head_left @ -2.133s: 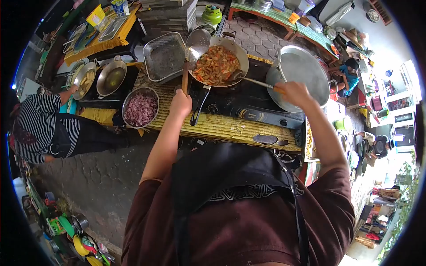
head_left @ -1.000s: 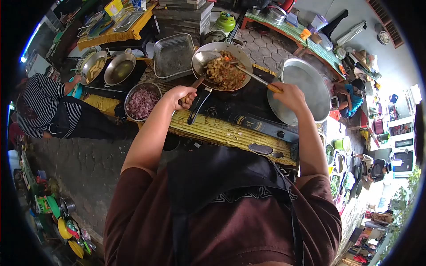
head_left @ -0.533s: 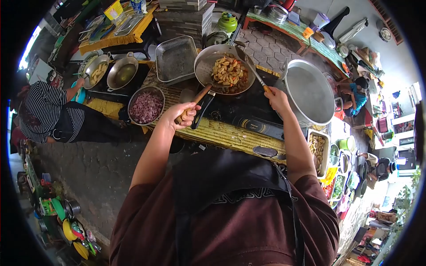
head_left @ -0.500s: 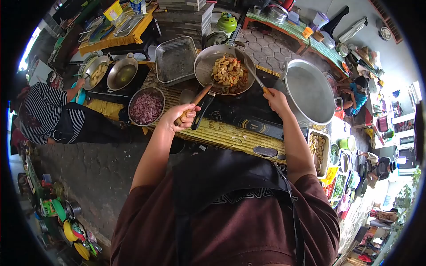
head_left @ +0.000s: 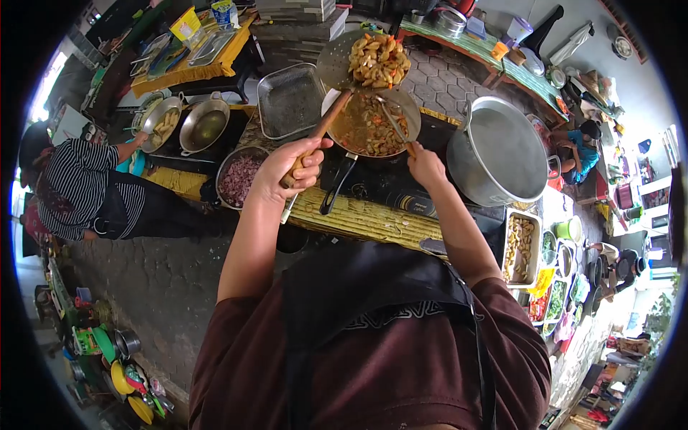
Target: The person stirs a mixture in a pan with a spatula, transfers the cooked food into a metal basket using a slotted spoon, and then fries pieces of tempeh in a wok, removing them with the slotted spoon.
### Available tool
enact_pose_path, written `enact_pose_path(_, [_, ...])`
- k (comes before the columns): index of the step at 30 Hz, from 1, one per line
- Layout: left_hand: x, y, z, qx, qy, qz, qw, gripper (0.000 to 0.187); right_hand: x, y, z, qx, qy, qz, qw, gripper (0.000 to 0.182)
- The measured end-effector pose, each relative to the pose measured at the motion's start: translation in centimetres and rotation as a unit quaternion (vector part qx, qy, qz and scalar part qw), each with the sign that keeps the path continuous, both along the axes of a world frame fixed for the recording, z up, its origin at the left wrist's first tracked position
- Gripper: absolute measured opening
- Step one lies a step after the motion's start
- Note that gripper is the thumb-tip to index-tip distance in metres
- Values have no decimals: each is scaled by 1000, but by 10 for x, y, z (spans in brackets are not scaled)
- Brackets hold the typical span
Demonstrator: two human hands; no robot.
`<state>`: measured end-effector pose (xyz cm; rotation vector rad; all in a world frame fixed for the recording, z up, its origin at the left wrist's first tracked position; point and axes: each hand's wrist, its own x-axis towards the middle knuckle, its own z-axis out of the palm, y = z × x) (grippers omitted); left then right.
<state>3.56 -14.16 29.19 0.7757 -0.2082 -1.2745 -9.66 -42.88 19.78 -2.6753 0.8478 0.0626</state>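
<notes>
My left hand is wrapped round the wooden handle of a large perforated skimmer. Its bowl is raised above the far side of the frying pan, heaped with glossy, sauce-coated brown food pieces and bits of red. In my right hand is the wooden handle of a metal spatula, whose far end reaches into the pan. Chopped vegetables in orange-brown sauce lie in the pan, which sits on the stove with its black handle towards me.
A big steaming pot stands right of the pan. To the left are a rectangular mesh basket and a bowl of chopped purple onions. A tray of brown pieces is at right. A person in stripes cooks at far left.
The loaded skimmer has risen out of the pan and moved away from me, uncovering the sauce and vegetables. The spatula has shifted left and down into the pan.
</notes>
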Motion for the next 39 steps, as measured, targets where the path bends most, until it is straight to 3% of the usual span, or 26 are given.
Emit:
enact_pose_path(5, [11, -5, 16, -5, -23, -3, 1000, 32, -15, 18, 29, -17, 47, 21, 999, 47])
enact_pose_path(8, [16, -6, 19, -16, -25, -9, 1000, 32, -11, 22, 35, -23, 16, 15, 999, 46])
enact_pose_path(12, [22, -7, 14, -7, -24, -16, 1000, 31, 25, 39, 6, -29, 46, -36, 998, 50])
enact_pose_path(18, [36, -5, 4, 8, 17, -18, 1000, 21, 39, 89, -17, 12, 56, -34, 998, 55])
enact_pose_path(22, [49, -1, -2, 23, -7, -37, 999, 27, 28, 95, -21, -17, 75, 0, 997, 51])
enact_pose_path(24, [54, 0, -1, 28, -19, -33, 999, 27, 15, 95, 4, -36, 105, 73, 991, 49])
enact_pose_path(28, [63, 4, 4, 22, -25, -48, 998, 27, -10, 90, 36, -92, 63, 92, 990, 39])
enact_pose_path(32, [73, 8, 2, 25, -37, -53, 998, 28, -8, 95, 42, -115, 17, 56, 992, 35])
enact_pose_path(39, [83, 18, -13, 42, -45, -67, 996, 27, 26, 77, 17, -163, 47, -8, 985, 31])
